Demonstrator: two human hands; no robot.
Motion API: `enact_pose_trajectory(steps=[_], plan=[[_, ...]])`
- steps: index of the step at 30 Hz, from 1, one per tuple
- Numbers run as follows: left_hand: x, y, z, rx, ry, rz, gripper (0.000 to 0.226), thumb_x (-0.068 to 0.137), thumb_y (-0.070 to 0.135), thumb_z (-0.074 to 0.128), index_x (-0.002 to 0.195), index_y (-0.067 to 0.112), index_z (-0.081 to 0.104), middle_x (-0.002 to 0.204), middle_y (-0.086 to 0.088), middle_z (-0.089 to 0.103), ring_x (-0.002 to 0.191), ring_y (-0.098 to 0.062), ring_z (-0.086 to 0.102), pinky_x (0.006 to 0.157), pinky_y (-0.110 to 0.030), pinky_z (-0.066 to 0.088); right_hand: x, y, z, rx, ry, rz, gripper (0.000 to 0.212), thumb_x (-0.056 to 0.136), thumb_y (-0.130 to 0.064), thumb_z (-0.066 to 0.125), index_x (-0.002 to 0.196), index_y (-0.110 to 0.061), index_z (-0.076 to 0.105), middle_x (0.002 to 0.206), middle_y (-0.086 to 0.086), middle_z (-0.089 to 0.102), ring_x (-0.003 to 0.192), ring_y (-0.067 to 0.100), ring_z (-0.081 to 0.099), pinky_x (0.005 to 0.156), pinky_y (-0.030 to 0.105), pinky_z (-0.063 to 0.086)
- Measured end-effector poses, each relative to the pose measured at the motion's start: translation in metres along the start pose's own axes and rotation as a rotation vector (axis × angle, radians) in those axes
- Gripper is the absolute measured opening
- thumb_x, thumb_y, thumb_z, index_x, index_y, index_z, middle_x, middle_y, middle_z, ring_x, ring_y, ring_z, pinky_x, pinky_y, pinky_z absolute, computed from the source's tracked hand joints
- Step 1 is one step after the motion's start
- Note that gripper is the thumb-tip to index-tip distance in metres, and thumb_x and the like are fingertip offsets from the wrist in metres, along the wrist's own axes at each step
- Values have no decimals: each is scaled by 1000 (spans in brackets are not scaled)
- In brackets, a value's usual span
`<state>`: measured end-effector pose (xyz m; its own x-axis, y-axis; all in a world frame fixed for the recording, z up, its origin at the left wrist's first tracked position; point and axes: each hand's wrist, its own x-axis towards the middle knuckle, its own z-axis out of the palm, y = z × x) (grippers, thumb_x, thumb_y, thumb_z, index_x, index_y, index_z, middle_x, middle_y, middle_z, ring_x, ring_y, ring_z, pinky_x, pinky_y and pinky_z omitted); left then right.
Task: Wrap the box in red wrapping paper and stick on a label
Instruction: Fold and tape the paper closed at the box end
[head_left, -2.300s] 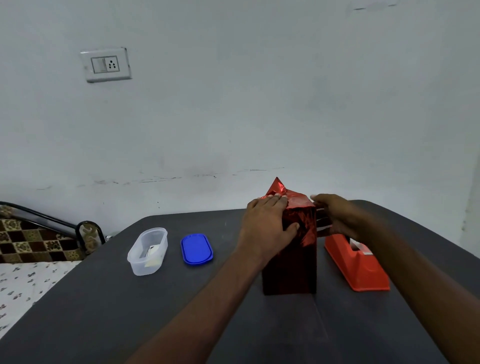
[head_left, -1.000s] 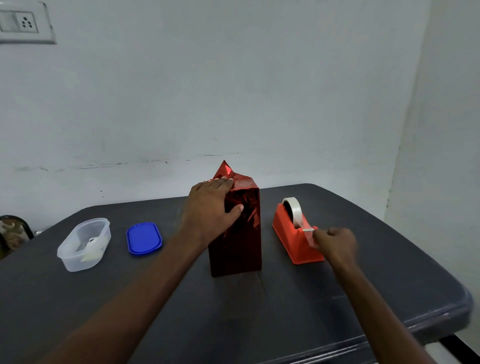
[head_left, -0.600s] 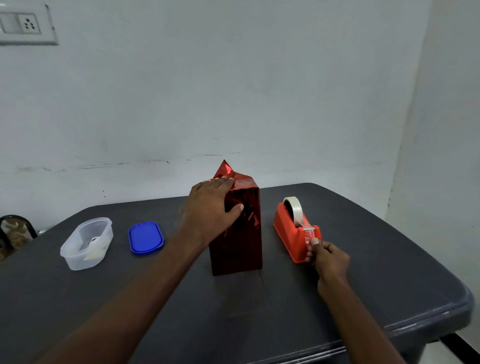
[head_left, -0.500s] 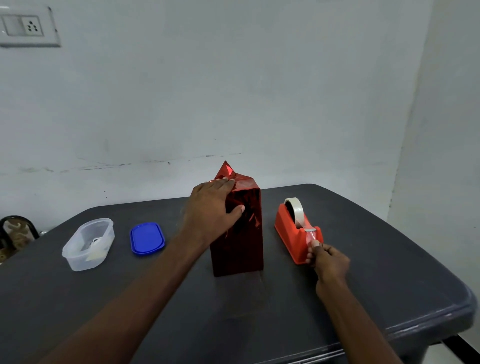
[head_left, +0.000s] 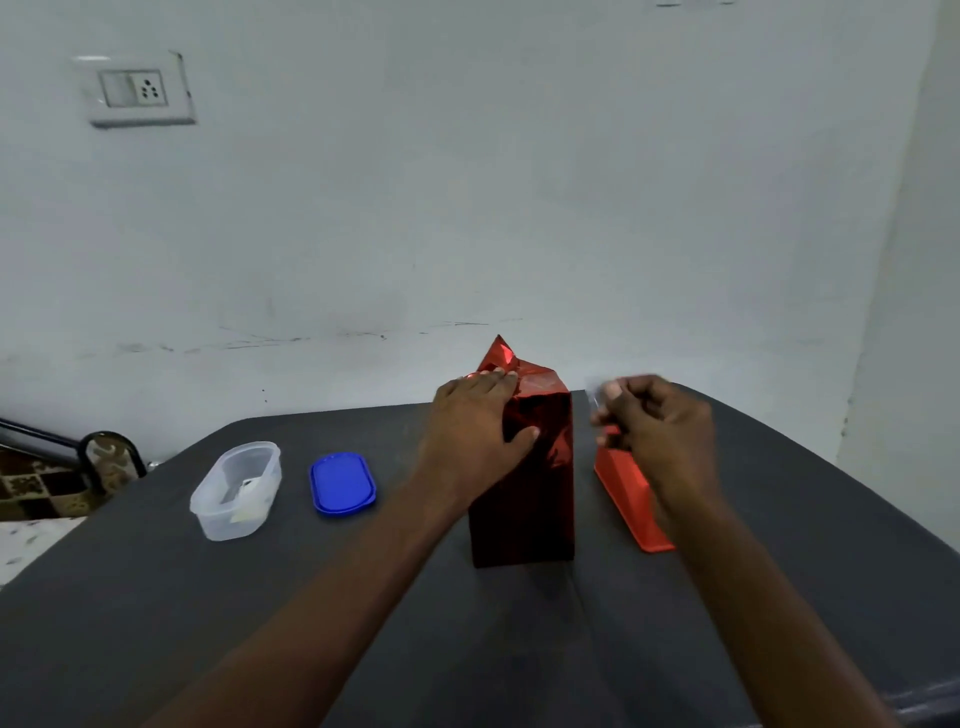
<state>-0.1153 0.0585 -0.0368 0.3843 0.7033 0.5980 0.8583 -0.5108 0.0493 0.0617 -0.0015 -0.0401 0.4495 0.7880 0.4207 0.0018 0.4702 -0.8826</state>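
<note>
my right hand (head_left: 657, 426) has left the orange tape dispenser (head_left: 628, 493) and risen level with the box top, fingers curled, seemingly pinching a blurred strip of tape (head_left: 592, 402); so i judge the top fold is about to be sealed. the red-wrapped box (head_left: 535, 483) stands upright mid-table; my left hand (head_left: 475, 436) holds it, fingers flat on the folded top, thumb on the front, one paper flap sticking up.

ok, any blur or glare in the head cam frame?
Head view: right hand is motion-blurred, so the tape piece it pinches barely shows; left hand on the red box is sharp. Foil glare on the box top. Wide-angle bend in the table edge. Soft, even light.
</note>
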Motion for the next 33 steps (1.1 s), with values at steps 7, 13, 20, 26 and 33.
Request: enact_pose_trajectory(steps=[7,13,20,26,33], plan=[[-1,-3,-1,-53,-16,36,75,84,57,58,146,16,43,144,-2,54,135,-21,45,114,-38,29,31,-18,57,-205,-213,21,11,94,-13,68,86,-7,70,78,12,75,58,27,70,49,29,54],[8,-22,-33,-415,-198,-129,82,88,32,62,158,17,21,134,-3,61,124,-20,55,101,-27,43,29,-11,72,-221,-203,56,11,94,-15,69,87,-6,68,75,8,73,57,31,72,65,51,62],[25,-32,-54,-796,20,-226,25,87,45,70,102,26,75,93,8,76,88,-1,70,82,-22,54,27,-11,77,-235,-185,59,13,91,-19,72,88,-8,68,76,9,72,55,29,71,67,56,61],[41,-25,-55,-792,67,-227,29,76,17,83,104,19,74,78,-3,75,79,-9,72,79,-25,56,28,-9,77,-255,-169,32,14,88,-24,76,85,-13,69,73,6,73,56,27,72,65,54,62],[53,-35,-64,-790,58,-322,34,73,15,86,104,16,72,75,-3,76,77,-12,73,67,-18,50,27,-10,79,-303,-149,13,8,93,-25,70,92,-18,70,78,4,74,49,26,70,71,52,61]])
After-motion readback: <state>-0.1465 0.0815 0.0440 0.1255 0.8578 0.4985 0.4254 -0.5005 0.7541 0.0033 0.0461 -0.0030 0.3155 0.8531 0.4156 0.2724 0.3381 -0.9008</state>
